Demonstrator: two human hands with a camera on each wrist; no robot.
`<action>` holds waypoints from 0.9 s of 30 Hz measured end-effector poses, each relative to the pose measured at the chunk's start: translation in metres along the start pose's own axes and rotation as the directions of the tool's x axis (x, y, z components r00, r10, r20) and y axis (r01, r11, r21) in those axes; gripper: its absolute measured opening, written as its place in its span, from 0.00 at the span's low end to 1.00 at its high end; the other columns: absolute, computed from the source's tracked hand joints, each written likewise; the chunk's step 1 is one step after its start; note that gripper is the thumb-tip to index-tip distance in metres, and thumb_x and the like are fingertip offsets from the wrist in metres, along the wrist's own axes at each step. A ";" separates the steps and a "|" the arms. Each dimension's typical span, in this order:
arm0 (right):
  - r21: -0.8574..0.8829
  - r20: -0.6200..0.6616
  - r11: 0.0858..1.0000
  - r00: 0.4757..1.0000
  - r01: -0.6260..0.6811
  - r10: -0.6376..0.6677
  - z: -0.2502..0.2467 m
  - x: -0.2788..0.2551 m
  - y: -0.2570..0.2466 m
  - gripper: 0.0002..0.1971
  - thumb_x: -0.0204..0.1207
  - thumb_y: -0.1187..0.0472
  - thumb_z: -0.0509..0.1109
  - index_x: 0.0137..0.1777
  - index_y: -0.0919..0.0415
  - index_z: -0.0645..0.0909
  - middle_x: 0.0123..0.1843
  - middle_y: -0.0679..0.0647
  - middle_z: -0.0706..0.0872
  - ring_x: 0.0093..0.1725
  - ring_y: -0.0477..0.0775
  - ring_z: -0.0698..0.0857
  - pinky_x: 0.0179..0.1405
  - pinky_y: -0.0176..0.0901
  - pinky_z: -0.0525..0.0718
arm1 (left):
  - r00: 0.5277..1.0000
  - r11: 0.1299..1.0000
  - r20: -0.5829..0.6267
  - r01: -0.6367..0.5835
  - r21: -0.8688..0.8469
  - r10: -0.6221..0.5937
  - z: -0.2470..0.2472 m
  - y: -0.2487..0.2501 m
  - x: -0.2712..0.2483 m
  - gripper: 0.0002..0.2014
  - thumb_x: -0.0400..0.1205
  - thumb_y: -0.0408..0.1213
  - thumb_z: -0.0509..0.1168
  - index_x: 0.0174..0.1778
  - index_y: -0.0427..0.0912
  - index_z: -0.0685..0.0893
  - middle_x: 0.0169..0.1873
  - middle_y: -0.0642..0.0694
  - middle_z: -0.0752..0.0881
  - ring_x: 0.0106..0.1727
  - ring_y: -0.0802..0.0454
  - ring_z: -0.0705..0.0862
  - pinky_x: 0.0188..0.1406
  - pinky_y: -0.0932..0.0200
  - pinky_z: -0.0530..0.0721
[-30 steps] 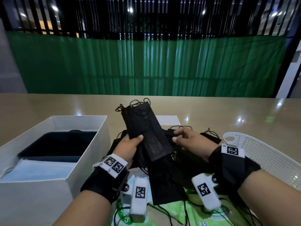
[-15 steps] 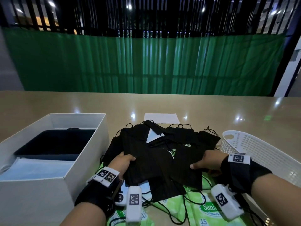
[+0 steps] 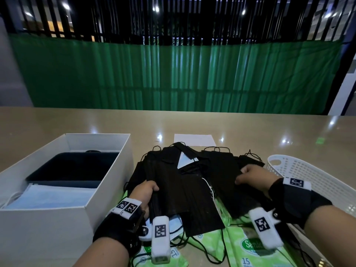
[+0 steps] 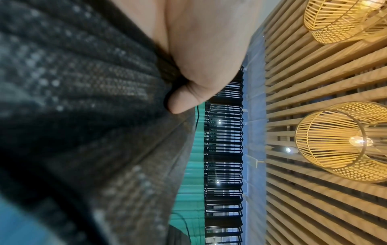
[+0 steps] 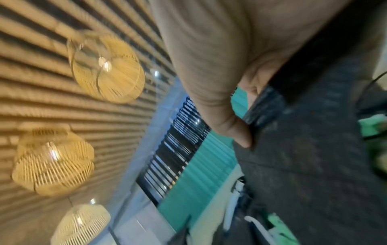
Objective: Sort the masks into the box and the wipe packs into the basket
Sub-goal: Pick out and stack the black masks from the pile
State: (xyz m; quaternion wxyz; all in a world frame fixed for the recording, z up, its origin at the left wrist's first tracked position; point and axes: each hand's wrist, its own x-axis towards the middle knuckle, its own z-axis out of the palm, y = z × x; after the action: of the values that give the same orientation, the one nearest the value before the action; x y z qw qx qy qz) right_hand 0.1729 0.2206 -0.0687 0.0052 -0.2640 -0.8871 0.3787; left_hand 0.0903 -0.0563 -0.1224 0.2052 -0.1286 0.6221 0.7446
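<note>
Both hands grip the heap of black masks (image 3: 179,189) in mid-tabletop: the left hand (image 3: 143,193) pinches its near-left edge, the right hand (image 3: 254,177) its right side. Under it lie green wipe packs (image 3: 248,247), printed "Sani…" and "15", between the white box (image 3: 107,182) and white basket (image 3: 300,170). Only the wrist views show woven ceiling lamps (image 4: 343,140).

A glossy beige tabletop (image 3: 67,122) is stretching across the lower half of the head view, catching small glints of lamp light. At twelve o'clock a green corrugated fence (image 3: 173,78) is standing beyond it, with black vertical bars (image 3: 183,18) rising above. Overhead, woven wicker pendant lamps (image 4: 339,140) are glowing against a wooden slat ceiling (image 4: 314,69).
</note>
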 end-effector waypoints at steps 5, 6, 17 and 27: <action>0.065 -0.145 0.984 0.977 0.168 -0.157 -0.020 -0.009 -0.023 0.12 0.73 0.62 0.74 0.32 0.58 0.74 0.29 0.54 0.80 0.28 0.52 0.77 0.30 0.40 0.75 | 0.999 0.999 -0.013 0.038 -0.021 -0.039 -0.002 -0.002 -0.001 0.12 0.71 0.28 0.58 0.49 0.28 0.80 0.46 0.32 0.82 0.46 0.35 0.83 0.59 0.37 0.80; 0.049 -0.172 0.978 0.966 0.202 -0.191 -0.022 -0.012 -0.028 0.13 0.74 0.61 0.73 0.32 0.58 0.73 0.29 0.54 0.79 0.27 0.52 0.76 0.28 0.39 0.73 | 0.999 0.999 -0.011 0.038 -0.022 -0.038 -0.002 -0.002 -0.003 0.12 0.72 0.27 0.58 0.49 0.28 0.80 0.45 0.32 0.82 0.46 0.35 0.83 0.59 0.38 0.80; 0.139 0.350 0.990 0.935 0.011 -0.059 0.047 -0.020 -0.024 0.05 0.80 0.63 0.66 0.44 0.63 0.79 0.45 0.59 0.86 0.43 0.54 0.87 0.49 0.45 0.84 | 1.000 1.000 -0.015 0.015 0.006 -0.015 -0.006 -0.010 0.020 0.32 0.60 0.31 0.62 0.64 0.32 0.78 0.59 0.30 0.83 0.59 0.30 0.83 0.62 0.30 0.78; -0.340 0.358 0.926 0.933 0.163 -0.032 0.061 -0.015 -0.028 0.20 0.72 0.46 0.74 0.60 0.56 0.82 0.57 0.50 0.86 0.55 0.49 0.84 0.57 0.37 0.81 | 1.000 0.999 -0.009 -0.002 0.037 0.003 -0.003 -0.006 0.013 0.22 0.71 0.27 0.58 0.61 0.26 0.78 0.52 0.29 0.82 0.55 0.30 0.83 0.63 0.31 0.77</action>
State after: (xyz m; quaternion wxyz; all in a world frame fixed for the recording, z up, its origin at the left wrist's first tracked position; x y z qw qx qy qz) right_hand 0.1601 0.1565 -0.0902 -0.1806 -0.1445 -0.9409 0.2473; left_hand 0.0815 -0.0568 -0.1342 0.2037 -0.1275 0.6367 0.7327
